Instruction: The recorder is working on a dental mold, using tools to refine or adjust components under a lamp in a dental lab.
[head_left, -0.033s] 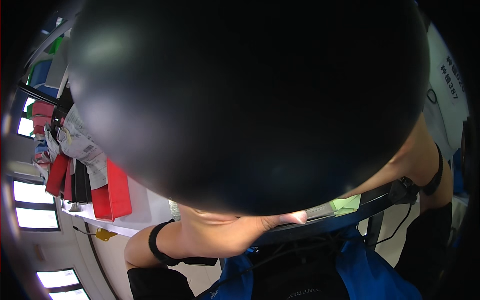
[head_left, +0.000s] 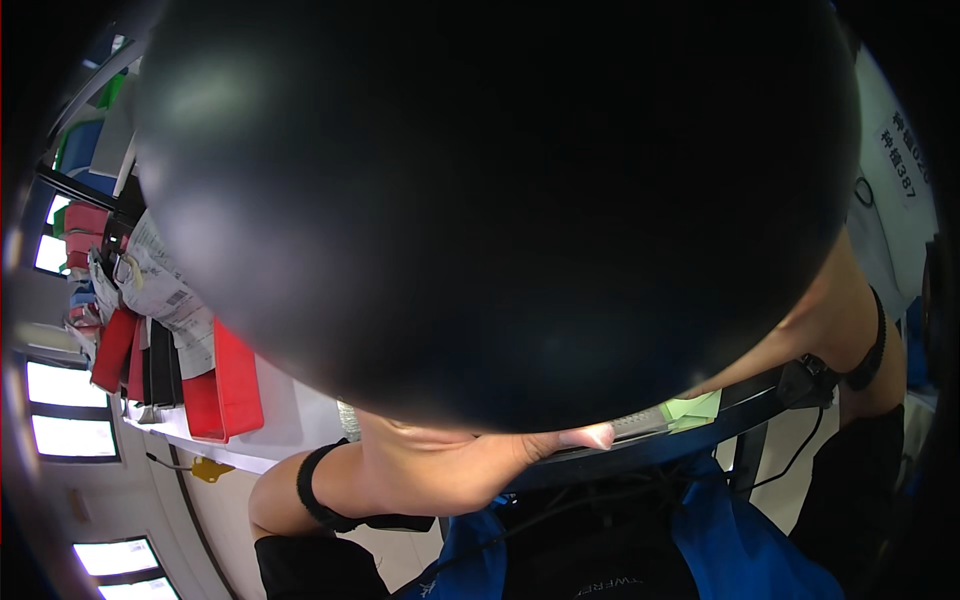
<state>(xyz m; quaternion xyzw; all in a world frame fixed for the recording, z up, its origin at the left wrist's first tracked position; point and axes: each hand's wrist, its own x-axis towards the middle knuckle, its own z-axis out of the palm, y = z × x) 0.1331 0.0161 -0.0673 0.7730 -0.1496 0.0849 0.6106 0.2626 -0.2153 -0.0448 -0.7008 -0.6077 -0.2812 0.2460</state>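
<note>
A smooth black rounded body (head_left: 500,220) fills the upper and central field and covers the working area below it. The white table (head_left: 290,410) emerges at its lower left. A blue garment (head_left: 740,530) with a black middle section occupies the lower edge, on the wearer's side of the table.

The right forearm (head_left: 835,320) enters from the right and passes behind the black rounded body, which hides the right hand; whether its fingers are apart or clamped cannot be told. The left hand (head_left: 440,470) lies at the lower rim of the same body, thumb extended toward the right. Its other fingers are hidden, so its grip also cannot be told.

A red open bin (head_left: 225,390) stands on the table at left, with printed sheets (head_left: 170,295) beside it. Just beyond the left thumb tip lies a grey strip, possibly a ruled scale (head_left: 640,424), and adjoining its right end are pale green paper pieces (head_left: 695,408). A dark band (head_left: 312,485) encircles the left forearm. A small yellow fitting (head_left: 212,470) hangs near the table's left edge.
</note>
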